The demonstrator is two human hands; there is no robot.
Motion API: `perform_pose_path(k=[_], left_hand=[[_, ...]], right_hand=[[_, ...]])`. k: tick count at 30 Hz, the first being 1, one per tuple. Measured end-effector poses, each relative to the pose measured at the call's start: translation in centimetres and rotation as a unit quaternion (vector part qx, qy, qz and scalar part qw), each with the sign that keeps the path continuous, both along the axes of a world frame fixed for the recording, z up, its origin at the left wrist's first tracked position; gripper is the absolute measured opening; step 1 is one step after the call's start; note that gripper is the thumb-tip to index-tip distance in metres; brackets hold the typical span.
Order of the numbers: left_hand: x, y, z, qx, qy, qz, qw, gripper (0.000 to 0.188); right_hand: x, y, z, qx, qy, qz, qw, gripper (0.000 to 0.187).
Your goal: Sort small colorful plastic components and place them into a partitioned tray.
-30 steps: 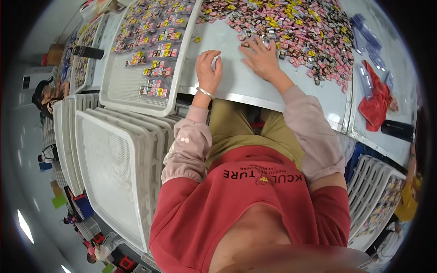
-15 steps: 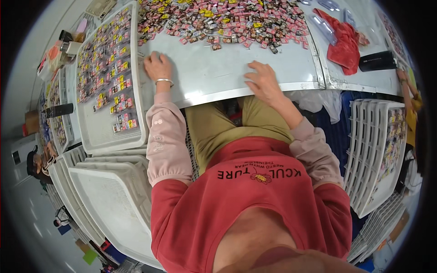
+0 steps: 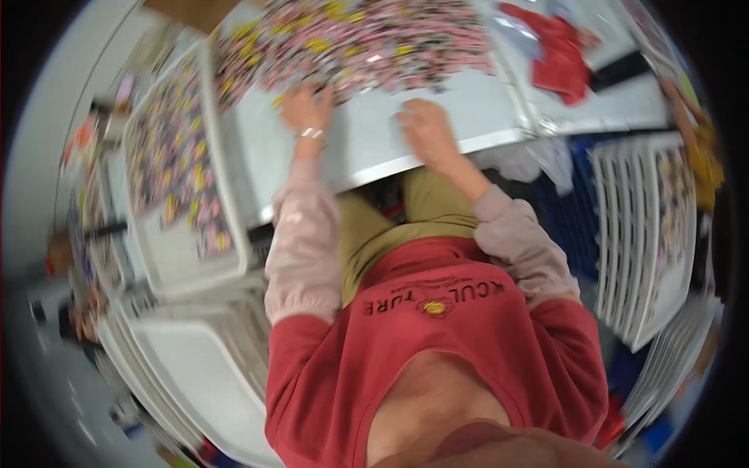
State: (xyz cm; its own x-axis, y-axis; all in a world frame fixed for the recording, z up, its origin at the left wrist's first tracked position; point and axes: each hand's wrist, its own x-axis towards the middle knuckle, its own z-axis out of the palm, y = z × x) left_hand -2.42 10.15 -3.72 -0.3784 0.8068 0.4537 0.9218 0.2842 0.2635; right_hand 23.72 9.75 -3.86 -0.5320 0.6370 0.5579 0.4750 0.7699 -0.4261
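A wide pile of small flat pieces point(image 3: 374, 47) in pink, black, white and yellow covers the far part of the pale metal table point(image 3: 359, 140). My left hand point(image 3: 307, 111), with a bracelet at its wrist, reaches palm down to the near edge of the pile. Motion smears its fingertips, so whether they grip a piece is unclear. Over the bare tabletop to the right is my right hand point(image 3: 427, 131), its fingers loosely bent and no piece visible in it. Left of the pile, a white tray point(image 3: 221, 156) holds rows of similar pieces.
Stacked white trays point(image 3: 195, 366) stand below the filled tray at the left. A red cloth point(image 3: 560, 66) and a dark oblong object point(image 3: 618, 72) lie on the table's right part. More trays point(image 3: 640, 234) are racked at the right, near a person's yellow sleeve point(image 3: 706, 179).
My left hand has moved right and away from me, from beside the tray to the pile's edge. My right hand has shifted slightly left. The whole view has tilted and blurred.
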Motion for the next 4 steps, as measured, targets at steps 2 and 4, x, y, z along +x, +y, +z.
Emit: perform_pose_path(k=[2, 4], left_hand=[[2.7, 1.6, 1.3, 0.031, -0.124, -0.085, 0.988, 0.040], [7.7, 6.3, 3.0, 0.083, -0.197, -0.268, 0.939, 0.049]], right_hand=[[0.7, 1.0, -3.0, 0.060, -0.002, -0.051, 0.997, 0.014], [3.9, 2.6, -3.0, 0.115, -0.033, -0.153, 0.981, 0.010]])
